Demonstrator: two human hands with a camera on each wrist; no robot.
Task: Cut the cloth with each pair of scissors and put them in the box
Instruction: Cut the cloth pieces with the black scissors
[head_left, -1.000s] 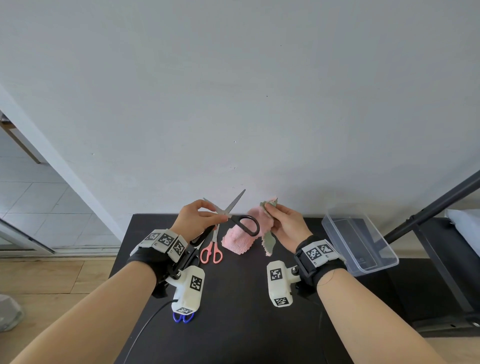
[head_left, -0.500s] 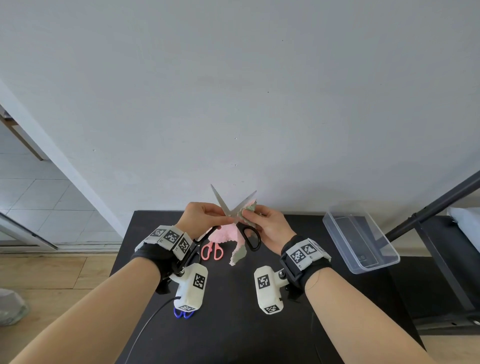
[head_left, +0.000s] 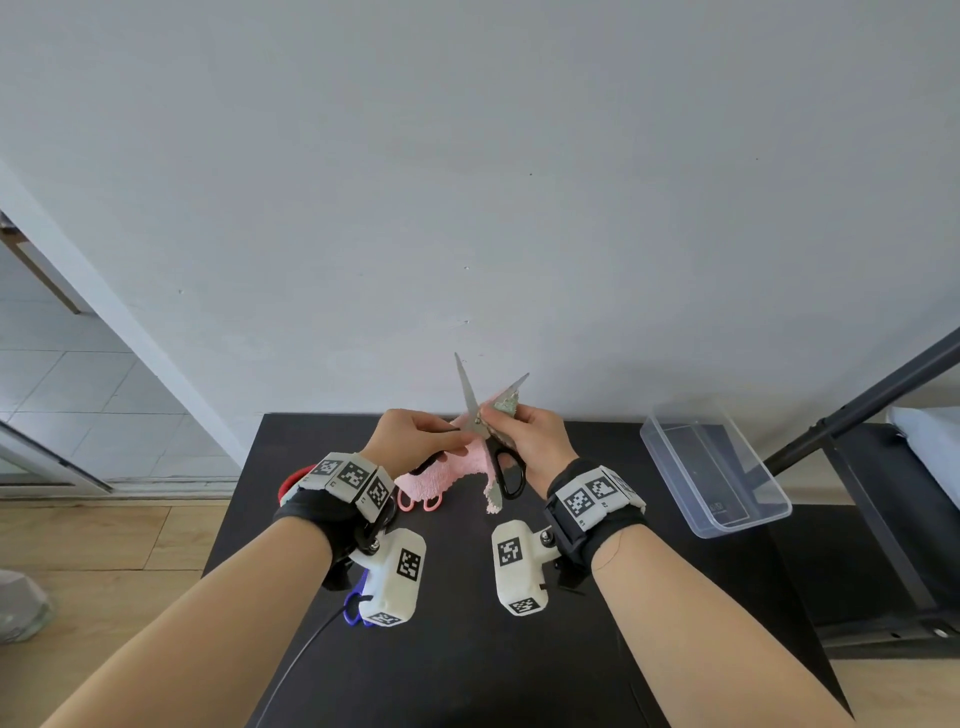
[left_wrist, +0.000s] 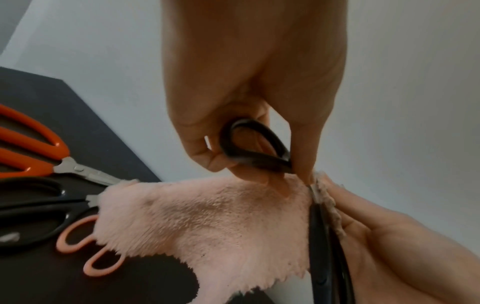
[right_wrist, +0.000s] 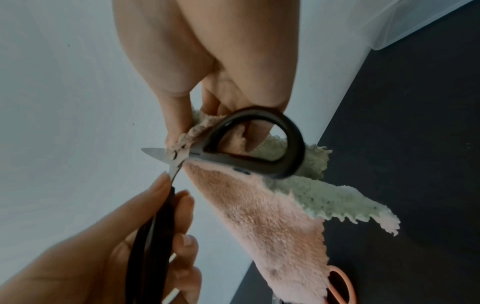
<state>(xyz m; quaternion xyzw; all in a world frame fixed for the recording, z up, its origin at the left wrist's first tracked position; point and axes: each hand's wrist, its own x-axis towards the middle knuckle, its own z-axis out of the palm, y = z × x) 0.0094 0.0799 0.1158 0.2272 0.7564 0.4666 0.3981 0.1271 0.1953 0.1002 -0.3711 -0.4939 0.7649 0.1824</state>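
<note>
Cloth (head_left: 511, 404) is pinched in the right hand (head_left: 530, 436) between the upward-pointing spread blades of the black scissors (head_left: 480, 415), gripped by one handle in the left hand (head_left: 415, 436); box (head_left: 769, 512) lies rightward.

Wall (head_left: 467, 182): plain pale grey, evenly lit.
Table (head_left: 467, 649): black, set against the wall.
Floor (head_left: 104, 545): light wood planks on the left.
Left edge: white tiles (head_left: 67, 384) past a slanted frame.
Right: dark metal frame (head_left: 857, 400).

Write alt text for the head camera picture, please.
Two hands hold black-handled scissors, blades open upward, at a pink cloth above a black table. A clear plastic box sits to the right; other scissors lie partly hidden.
</note>
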